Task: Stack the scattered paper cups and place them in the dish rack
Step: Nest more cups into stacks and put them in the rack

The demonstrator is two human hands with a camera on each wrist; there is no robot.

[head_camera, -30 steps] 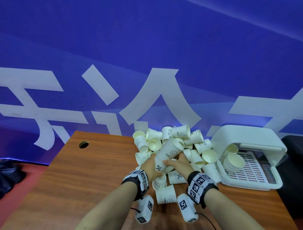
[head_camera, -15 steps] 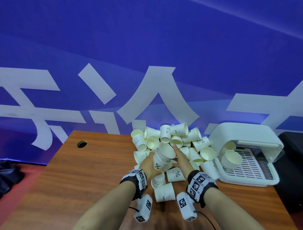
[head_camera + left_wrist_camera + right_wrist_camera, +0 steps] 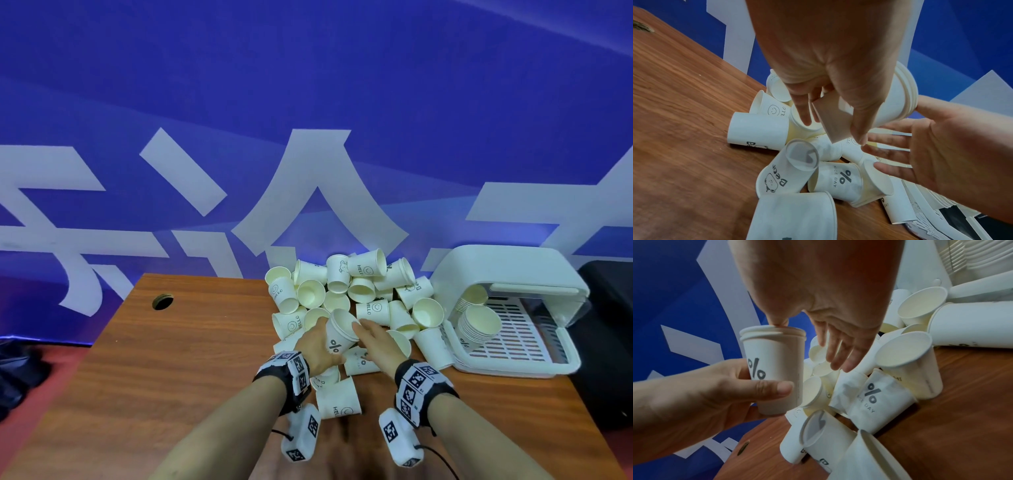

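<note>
My left hand [image 3: 317, 344] grips a short nested stack of white paper cups [image 3: 339, 334] with a "%" print, tilted, mouth facing away. In the right wrist view its thumb and fingers wrap the stack [image 3: 774, 369]. My right hand [image 3: 375, 341] is beside the stack with straight, spread fingers above the pile, and its thumb touches the rim; it holds nothing [image 3: 838, 337]. Several loose cups [image 3: 359, 294] lie heaped on the wooden table. The white dish rack [image 3: 513, 368] stands at the right with two cup stacks [image 3: 478, 325] lying inside.
Loose cups [image 3: 337, 399] also lie between my wrists near the front. A cable hole [image 3: 162, 301] sits at the table's far left. A blue banner wall rises right behind the pile. A black object [image 3: 606, 342] stands right of the rack.
The cup that stuck out of the stack has slid down into it, so the stack is shorter. My right hand has let go and opened beside it.
</note>
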